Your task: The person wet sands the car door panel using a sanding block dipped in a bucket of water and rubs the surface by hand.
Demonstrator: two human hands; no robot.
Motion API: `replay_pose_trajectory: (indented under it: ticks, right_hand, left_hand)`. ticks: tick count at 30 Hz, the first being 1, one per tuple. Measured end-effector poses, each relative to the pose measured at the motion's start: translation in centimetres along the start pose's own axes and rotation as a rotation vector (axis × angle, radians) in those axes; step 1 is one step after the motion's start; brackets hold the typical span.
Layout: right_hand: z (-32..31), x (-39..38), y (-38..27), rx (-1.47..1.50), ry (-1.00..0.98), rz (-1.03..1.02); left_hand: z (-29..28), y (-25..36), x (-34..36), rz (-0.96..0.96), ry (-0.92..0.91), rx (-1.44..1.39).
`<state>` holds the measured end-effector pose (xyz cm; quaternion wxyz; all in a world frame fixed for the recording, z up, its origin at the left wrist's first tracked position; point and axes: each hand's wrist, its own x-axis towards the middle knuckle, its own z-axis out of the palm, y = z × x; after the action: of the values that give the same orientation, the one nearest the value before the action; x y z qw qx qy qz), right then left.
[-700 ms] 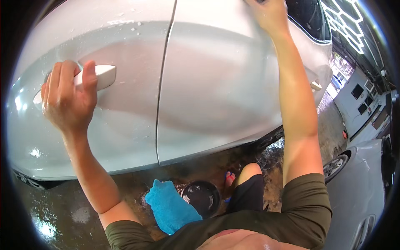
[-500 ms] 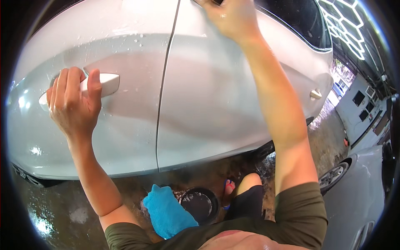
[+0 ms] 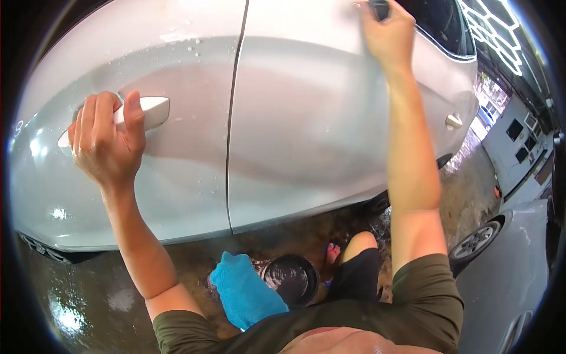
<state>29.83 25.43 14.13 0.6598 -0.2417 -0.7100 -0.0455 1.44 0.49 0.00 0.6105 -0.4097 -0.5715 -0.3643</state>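
Observation:
My left hand (image 3: 109, 133) has its fingers wrapped round a white door handle (image 3: 152, 113) on the side of a wet, white car (image 3: 303, 135), left of the vertical door seam. Water drops dot the paint. High on the panel right of the seam, below the dark window (image 3: 439, 23), my right hand (image 3: 389, 35) grips a small dark object (image 3: 377, 10) against the bodywork; it is blurred and too hidden to name. A second, smaller door handle (image 3: 453, 121) shows farther right.
A blue cloth (image 3: 244, 292) and a black round basin (image 3: 290, 282) lie on the wet floor (image 3: 118, 283) by my bent leg. A silver car (image 3: 504, 277) stands at right. Behind are a white wall (image 3: 510, 159) and hexagonal lights (image 3: 492, 35).
My right hand swept left along the upper panel and has since come back to the right, still with the dark object. My left hand stays on the handle.

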Motion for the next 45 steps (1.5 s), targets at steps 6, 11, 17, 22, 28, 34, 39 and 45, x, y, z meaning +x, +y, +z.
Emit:
replay_pose_trajectory:
  ticks: [6,11,17,22,28,34,39,45]
  right_hand:
    - [2.8,-1.1,-3.0,0.129,-0.186,-0.207]
    - [0.7,-1.0,0.5,0.115,-0.009,-0.043]
    - [0.4,-1.1,1.0,-0.058,-0.056,-0.259]
    - [2.3,-4.1,0.7,0.025,0.075,-0.218]
    - [-0.4,-4.5,0.3,0.052,0.091,-0.006]
    - [5.3,-7.4,-5.5,0.196,0.158,-0.339]
    - [-1.4,-7.0,2.8,0.038,0.152,-0.154]
    - [4.7,-7.8,-6.3,-0.004,0.184,-0.445]
  left_hand:
    - [0.2,-0.1,-0.6,0.014,-0.015,-0.005]
    - [0.6,0.3,0.1,-0.034,-0.005,0.013]
    - [-0.1,-0.3,-0.4,0.017,0.023,-0.021]
    - [0.6,0.1,-0.3,-0.014,0.001,0.01]
    - [0.5,-0.4,-0.5,-0.002,0.006,-0.011]
    - [1.0,-0.5,-0.7,0.001,0.018,0.001]
    - [1.5,-0.3,-1.0,-0.017,0.053,-0.026]
    - [1.3,-0.4,-1.2,-0.002,0.011,0.011]
